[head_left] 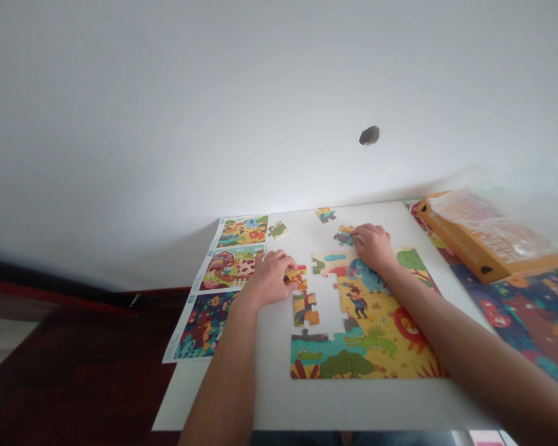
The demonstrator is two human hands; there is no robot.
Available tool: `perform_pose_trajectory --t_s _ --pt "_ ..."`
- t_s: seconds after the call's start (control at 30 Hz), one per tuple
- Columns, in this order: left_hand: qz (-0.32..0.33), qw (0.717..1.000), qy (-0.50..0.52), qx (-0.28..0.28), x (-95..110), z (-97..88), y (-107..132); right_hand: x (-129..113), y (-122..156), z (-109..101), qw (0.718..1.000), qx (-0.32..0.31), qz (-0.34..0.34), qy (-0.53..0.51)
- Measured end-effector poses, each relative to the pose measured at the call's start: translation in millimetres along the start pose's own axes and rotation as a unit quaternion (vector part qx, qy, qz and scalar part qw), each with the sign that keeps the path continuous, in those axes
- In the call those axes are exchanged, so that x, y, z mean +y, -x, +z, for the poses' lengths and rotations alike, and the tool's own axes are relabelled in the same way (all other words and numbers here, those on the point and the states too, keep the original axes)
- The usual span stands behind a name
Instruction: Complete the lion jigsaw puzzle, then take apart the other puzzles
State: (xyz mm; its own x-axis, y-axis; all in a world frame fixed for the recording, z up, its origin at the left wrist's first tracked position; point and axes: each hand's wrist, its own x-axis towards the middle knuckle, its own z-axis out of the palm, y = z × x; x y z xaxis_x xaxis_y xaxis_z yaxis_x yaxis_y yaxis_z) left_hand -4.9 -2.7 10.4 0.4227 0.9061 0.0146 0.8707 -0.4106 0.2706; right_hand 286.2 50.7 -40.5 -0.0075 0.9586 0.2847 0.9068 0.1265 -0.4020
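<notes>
At the puzzle's (376, 319) ten o'clock, left hand (273, 277) pinches a yellow piece (299, 279); at twelve, right hand (372, 245) touches a grey piece (343, 236), grip unclear.

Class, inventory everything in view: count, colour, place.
Wall: 1, white, behind
Hole: 1, dark, in wall
Floor: 1, dark red, left
Table: 1, white, centre
Picture prints: 3, multicoloured, table's left
Unfinished jigsaw: 1, multicoloured, on table
Loose pieces: 2, multicoloured, beyond jigsaw
Handled pieces: 2, multicoloured, one per hand
Spotted section: 1, yellowish, jigsaw's left
Box: 1, orange, right
Plastic: 1, clear, over box
Dark picture: 1, mostly blue, right
Bright picture: 1, multicoloured, by box
Left hand: 1, bare, jigsaw's left
Right hand: 1, bare, jigsaw's far edge
</notes>
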Motion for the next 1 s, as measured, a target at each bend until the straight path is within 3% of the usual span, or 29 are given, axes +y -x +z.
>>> perform_pose_trajectory --t_s 0.17,0.33,0.5,0.7,0.8,1.0 --pt "0.014 0.999 0.018 -0.034 3 -2.8 1 1 0 0 1.0 0.002 -0.003 -0.002" --pt "0.02 0.999 0.021 -0.029 6 -0.3 0 1 -1 1 1.0 0.005 -0.005 -0.004" --pt "0.023 1.0 0.016 -0.005 2 3.9 0 0 0 0 1.0 0.001 -0.001 -0.004" --pt "-0.024 0.998 -0.007 0.065 -3 10.2 -4 -1 0 -2 1.0 0.002 -0.002 -0.008" --pt "0.007 0.996 0.03 0.083 -1 8.0 -5 0 0 -2 1.0 0.003 -0.001 -0.006" --pt "0.087 0.987 0.134 0.028 10 3.4 -3 1 -1 1 1.0 0.001 -0.002 0.0"
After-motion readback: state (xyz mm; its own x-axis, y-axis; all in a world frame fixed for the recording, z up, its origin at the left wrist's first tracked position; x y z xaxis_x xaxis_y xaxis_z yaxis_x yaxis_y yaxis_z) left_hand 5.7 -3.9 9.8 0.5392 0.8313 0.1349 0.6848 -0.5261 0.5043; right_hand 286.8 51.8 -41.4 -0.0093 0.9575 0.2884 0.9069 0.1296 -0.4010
